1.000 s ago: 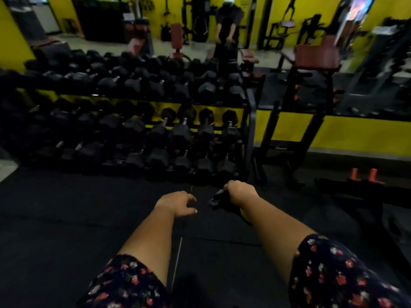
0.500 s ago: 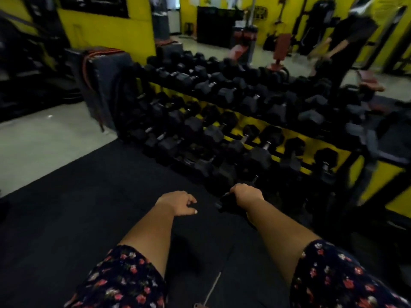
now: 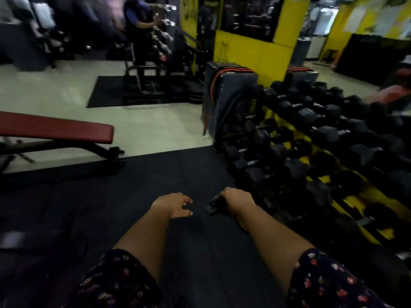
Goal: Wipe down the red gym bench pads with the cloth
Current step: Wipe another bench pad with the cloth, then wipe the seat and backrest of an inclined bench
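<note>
A red gym bench pad (image 3: 55, 130) lies flat on a black frame at the left, well ahead of my hands. My right hand (image 3: 236, 202) grips a dark cloth (image 3: 214, 206), which shows just left of the fist. My left hand (image 3: 175, 204) hangs beside it with loosely curled fingers and holds nothing. Both hands are held out over the black rubber floor mat (image 3: 133, 196), far from the bench.
A long rack of black dumbbells (image 3: 322, 141) runs along the right. A dark box with orange straps (image 3: 229, 96) stands at its far end by a yellow wall. A person (image 3: 140, 23) stands at a second rack at the back. Pale floor lies beyond the mat.
The view has swung left: the dumbbell rack slid to the right and the red bench came into sight at the left. Both hands keep the same pose.
</note>
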Action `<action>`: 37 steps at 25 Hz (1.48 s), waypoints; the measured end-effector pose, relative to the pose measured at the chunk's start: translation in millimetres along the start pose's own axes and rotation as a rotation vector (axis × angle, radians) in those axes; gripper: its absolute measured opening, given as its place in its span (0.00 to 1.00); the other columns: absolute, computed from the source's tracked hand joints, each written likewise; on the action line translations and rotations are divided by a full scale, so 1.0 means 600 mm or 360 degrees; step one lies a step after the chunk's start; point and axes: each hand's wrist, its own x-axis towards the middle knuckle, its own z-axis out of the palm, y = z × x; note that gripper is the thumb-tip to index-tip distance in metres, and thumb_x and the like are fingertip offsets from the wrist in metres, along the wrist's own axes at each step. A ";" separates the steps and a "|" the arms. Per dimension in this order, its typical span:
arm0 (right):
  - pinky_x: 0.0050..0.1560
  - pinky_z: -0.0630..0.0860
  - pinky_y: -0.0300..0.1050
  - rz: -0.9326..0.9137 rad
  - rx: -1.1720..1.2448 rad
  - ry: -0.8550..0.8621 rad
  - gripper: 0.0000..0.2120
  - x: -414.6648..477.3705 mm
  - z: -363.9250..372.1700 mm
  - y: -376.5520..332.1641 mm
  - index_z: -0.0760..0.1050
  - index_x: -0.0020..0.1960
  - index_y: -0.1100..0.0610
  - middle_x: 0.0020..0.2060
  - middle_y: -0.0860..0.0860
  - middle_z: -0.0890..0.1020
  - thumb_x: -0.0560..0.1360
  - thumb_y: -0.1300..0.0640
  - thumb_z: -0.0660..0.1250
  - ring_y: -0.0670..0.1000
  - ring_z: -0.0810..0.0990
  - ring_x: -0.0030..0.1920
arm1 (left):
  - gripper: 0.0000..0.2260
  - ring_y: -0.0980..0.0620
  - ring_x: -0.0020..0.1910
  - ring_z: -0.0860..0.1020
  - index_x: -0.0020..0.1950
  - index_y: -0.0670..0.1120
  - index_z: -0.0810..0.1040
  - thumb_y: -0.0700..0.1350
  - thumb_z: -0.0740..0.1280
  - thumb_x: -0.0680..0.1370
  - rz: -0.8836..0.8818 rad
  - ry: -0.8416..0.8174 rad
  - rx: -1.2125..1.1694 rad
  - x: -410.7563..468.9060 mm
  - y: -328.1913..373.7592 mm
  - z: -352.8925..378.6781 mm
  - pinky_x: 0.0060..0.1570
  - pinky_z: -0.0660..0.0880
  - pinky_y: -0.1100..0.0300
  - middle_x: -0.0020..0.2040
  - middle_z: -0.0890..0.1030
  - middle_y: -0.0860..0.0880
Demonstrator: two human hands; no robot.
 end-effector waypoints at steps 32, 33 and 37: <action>0.53 0.75 0.53 -0.2018 -0.0179 0.0044 0.17 0.683 -0.300 -0.860 0.73 0.65 0.47 0.60 0.53 0.74 0.77 0.59 0.64 0.58 0.76 0.59 | 0.24 0.50 0.65 0.74 0.72 0.57 0.70 0.60 0.65 0.76 -0.1992 0.0698 -0.0705 -0.149 -0.698 -0.172 0.62 0.72 0.51 0.67 0.74 0.53; 0.54 0.75 0.54 -0.2116 -0.0194 0.0061 0.18 0.673 -0.297 -0.881 0.73 0.66 0.45 0.60 0.53 0.74 0.78 0.59 0.63 0.58 0.76 0.59 | 0.23 0.51 0.64 0.74 0.71 0.57 0.71 0.60 0.65 0.76 -0.2062 0.0761 -0.0776 -0.161 -0.692 -0.161 0.61 0.73 0.52 0.67 0.75 0.53; 0.54 0.75 0.52 -0.2380 -0.0270 0.0003 0.20 0.626 -0.259 -0.949 0.74 0.66 0.39 0.60 0.51 0.75 0.80 0.59 0.59 0.57 0.77 0.59 | 0.22 0.54 0.63 0.75 0.71 0.58 0.71 0.60 0.66 0.77 -0.2368 0.0915 -0.0939 -0.216 -0.668 -0.120 0.60 0.73 0.55 0.65 0.76 0.56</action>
